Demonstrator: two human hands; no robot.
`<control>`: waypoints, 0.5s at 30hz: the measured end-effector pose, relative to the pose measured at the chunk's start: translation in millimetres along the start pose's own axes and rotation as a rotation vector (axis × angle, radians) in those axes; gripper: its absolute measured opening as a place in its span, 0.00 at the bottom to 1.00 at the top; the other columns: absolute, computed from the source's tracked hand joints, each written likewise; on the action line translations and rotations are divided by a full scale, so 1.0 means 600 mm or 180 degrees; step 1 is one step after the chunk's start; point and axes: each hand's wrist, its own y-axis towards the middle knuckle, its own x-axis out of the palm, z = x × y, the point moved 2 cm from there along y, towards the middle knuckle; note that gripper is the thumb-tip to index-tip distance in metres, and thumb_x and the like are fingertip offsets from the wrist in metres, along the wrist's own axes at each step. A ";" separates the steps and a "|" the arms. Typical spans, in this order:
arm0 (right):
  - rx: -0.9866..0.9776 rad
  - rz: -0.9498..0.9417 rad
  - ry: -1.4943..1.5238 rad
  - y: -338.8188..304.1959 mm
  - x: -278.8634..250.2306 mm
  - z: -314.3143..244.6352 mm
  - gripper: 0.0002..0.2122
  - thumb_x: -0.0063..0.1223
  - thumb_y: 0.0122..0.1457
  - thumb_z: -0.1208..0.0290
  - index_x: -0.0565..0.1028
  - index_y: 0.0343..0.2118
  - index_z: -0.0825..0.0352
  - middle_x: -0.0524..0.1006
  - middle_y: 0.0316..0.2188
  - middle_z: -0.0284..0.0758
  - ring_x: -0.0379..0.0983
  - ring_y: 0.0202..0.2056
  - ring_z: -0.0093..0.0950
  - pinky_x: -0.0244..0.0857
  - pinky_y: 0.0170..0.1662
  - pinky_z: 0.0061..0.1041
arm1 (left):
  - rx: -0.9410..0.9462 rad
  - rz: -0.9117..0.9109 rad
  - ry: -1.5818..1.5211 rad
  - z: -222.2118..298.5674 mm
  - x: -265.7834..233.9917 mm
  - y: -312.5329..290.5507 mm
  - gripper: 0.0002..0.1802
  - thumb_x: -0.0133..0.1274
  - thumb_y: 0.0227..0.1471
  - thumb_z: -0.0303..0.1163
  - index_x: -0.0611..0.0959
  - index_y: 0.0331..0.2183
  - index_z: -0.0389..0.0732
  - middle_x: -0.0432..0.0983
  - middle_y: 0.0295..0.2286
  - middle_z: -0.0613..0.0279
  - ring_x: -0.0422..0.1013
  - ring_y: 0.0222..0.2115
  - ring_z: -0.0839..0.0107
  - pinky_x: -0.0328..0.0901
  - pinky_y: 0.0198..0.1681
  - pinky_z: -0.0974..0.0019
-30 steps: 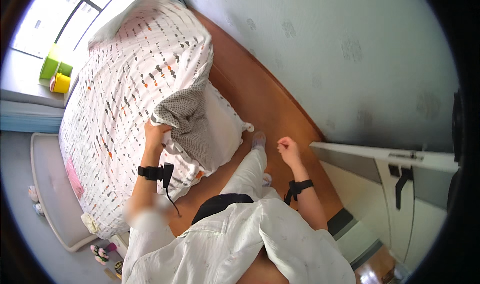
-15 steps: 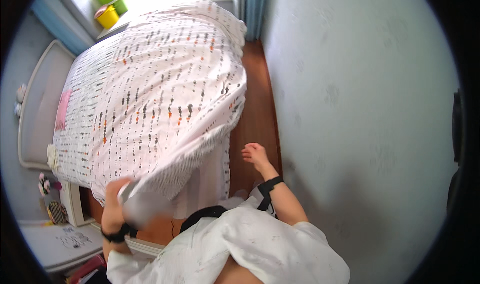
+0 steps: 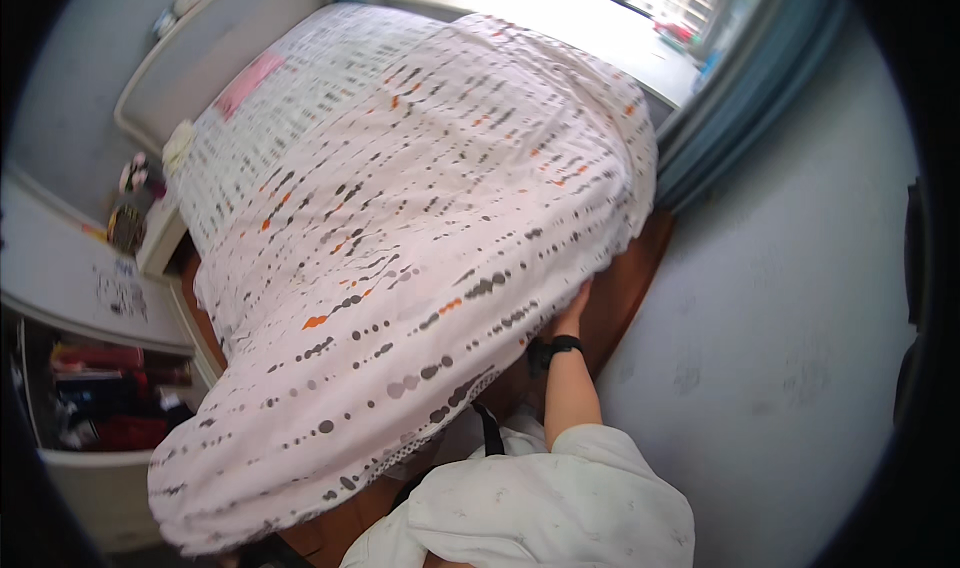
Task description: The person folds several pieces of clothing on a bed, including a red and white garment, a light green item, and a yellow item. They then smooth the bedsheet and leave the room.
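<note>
A pale pink quilt point(image 3: 400, 268) with rows of grey and orange dots lies over the bed. Its near left corner is raised toward me and bulges over the floor. My right hand point(image 3: 570, 313) reaches the quilt's near right edge and touches it. Its fingers are mostly tucked behind the cloth, so their grip does not show. The lifted corner covers my left hand; only a dark strip, perhaps its wrist strap, peeks out below. A black strap point(image 3: 565, 344) circles my right wrist.
A white headboard point(image 3: 215, 43) closes the bed's left end. On the left, a desk point(image 3: 110, 288) stands above an open shelf with dark and red items. The blue curtain point(image 3: 745, 118) hangs at the window, and a grey-blue wall point(image 3: 740, 318) runs close on my right.
My view has shifted. The quilt's near corner, earlier folded up in my left hand, now spreads lower left and covers that hand. My right hand has gone from mid-air to the quilt's edge.
</note>
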 end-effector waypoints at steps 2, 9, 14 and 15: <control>-0.0560 0.0667 -0.0618 0.028 -0.010 -0.020 0.30 0.40 0.51 0.43 0.64 0.52 0.60 0.64 0.53 0.34 0.58 0.53 0.38 0.51 0.56 0.36 | -0.0699 0.0238 -0.0501 -0.173 -0.019 -0.040 0.29 0.43 0.48 0.51 0.69 0.46 0.40 0.64 0.45 0.56 0.61 0.45 0.61 0.54 0.49 0.59; -0.0668 -0.0084 -0.0867 0.080 0.092 -0.192 0.23 0.39 0.54 0.55 0.69 0.47 0.67 0.70 0.47 0.38 0.66 0.48 0.36 0.56 0.54 0.32 | -0.1913 -0.0279 -0.2756 -0.547 0.113 -0.270 0.34 0.38 0.51 0.57 0.66 0.52 0.44 0.59 0.52 0.58 0.56 0.52 0.58 0.50 0.56 0.56; -0.0461 -0.0438 -0.1016 0.106 0.254 -0.219 0.28 0.43 0.55 0.49 0.64 0.52 0.67 0.67 0.51 0.38 0.63 0.50 0.34 0.56 0.54 0.31 | -0.1410 0.0491 -0.2131 -0.421 0.157 -0.310 0.31 0.38 0.54 0.52 0.65 0.53 0.41 0.60 0.52 0.58 0.57 0.52 0.60 0.51 0.56 0.58; -0.0334 -0.0609 -0.0936 0.134 0.274 -0.228 0.28 0.42 0.55 0.48 0.64 0.52 0.67 0.67 0.51 0.38 0.63 0.50 0.33 0.56 0.54 0.31 | -0.0959 0.0463 -0.1507 -0.365 0.147 -0.296 0.29 0.38 0.55 0.48 0.65 0.52 0.39 0.62 0.51 0.56 0.59 0.51 0.60 0.53 0.55 0.58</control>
